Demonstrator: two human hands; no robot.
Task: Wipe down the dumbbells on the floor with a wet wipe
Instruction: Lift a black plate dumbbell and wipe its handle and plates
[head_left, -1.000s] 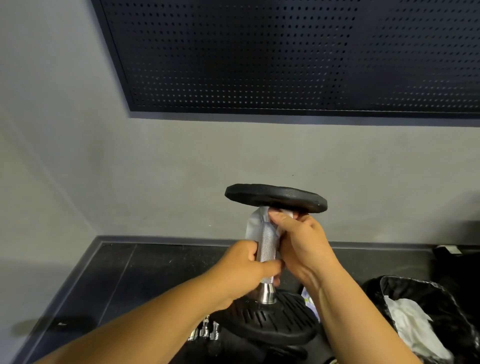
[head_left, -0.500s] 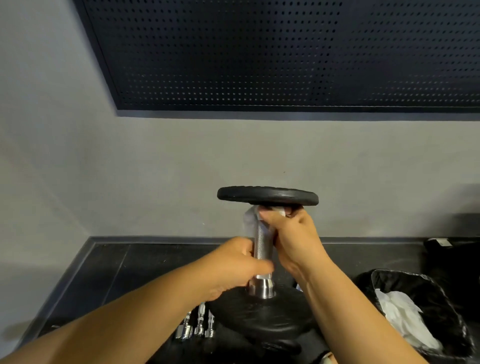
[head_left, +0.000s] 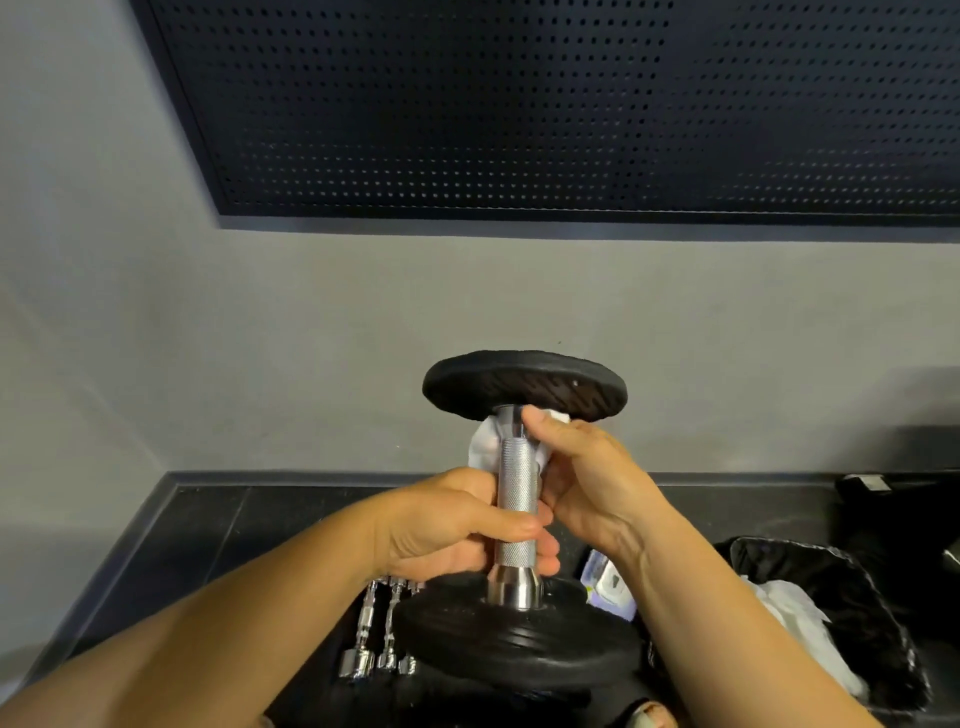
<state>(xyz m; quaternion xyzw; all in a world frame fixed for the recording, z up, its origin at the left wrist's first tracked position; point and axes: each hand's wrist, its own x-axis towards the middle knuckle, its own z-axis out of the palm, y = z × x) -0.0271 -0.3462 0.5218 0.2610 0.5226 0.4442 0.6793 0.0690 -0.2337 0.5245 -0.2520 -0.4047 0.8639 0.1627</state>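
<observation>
1. We saw the dumbbell (head_left: 517, 488) held on end in front of the grey wall (head_left: 260, 338), with its knurled metal handle upright, one black plate (head_left: 524, 382) at the top and the other plate (head_left: 519, 639) low down over the dark floor (head_left: 218, 530).
2. Our left hand (head_left: 447, 525) was wrapped round the lower part of the handle, fingers curled behind it and thumb across the front.
3. Our right hand (head_left: 587, 478) held the white wet wipe (head_left: 485, 447) against the upper part of the handle, just under the top plate, with the thumb tip on the metal collar. The wipe bunched out behind the handle on both sides.
4. We could not tell whether the bottom plate touched the floor.
5. Several chrome bars (head_left: 374, 634) lay on the floor just left of the bottom plate.
6. A small pack (head_left: 608, 582) lay to the right of that plate, partly hidden by the right forearm.
7. Further right sat a black bag (head_left: 857, 597) with crumpled white sheets (head_left: 795, 608) in it.
8. A dark perforated panel (head_left: 519, 104) covered the wall above.
</observation>
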